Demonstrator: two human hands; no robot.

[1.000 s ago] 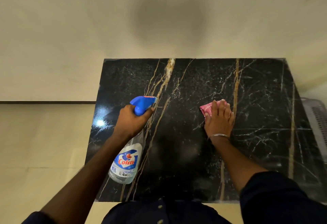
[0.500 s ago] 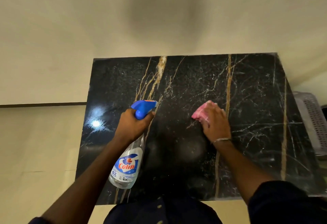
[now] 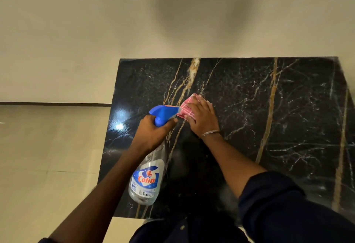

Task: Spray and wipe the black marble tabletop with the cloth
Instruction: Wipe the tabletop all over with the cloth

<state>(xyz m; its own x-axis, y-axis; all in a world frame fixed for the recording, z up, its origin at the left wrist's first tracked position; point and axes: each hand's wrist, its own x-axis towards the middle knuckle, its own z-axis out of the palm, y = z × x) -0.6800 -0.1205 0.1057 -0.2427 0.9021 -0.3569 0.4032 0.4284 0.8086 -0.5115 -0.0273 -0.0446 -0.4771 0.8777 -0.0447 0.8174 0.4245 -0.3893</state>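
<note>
Black marble desk (image 3: 249, 108): spray bottle (image 3: 148, 181) lies 7-to-1 o'clock over its left half, left hand (image 3: 153, 133) clamped round the neck, right hand (image 3: 201, 120) flat, fingers straight, pressing pink cloth (image 3: 187, 108) just off the nozzle's 2 o'clock.

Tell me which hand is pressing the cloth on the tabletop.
The right hand, fingers flat on the pink cloth; the left hand grips the spray bottle instead.

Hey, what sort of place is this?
Likely an indoor room, home or office: polished black marble tabletop, glossy cream floor tiles, plain wall behind, household spray bottle in the left hand.
</note>
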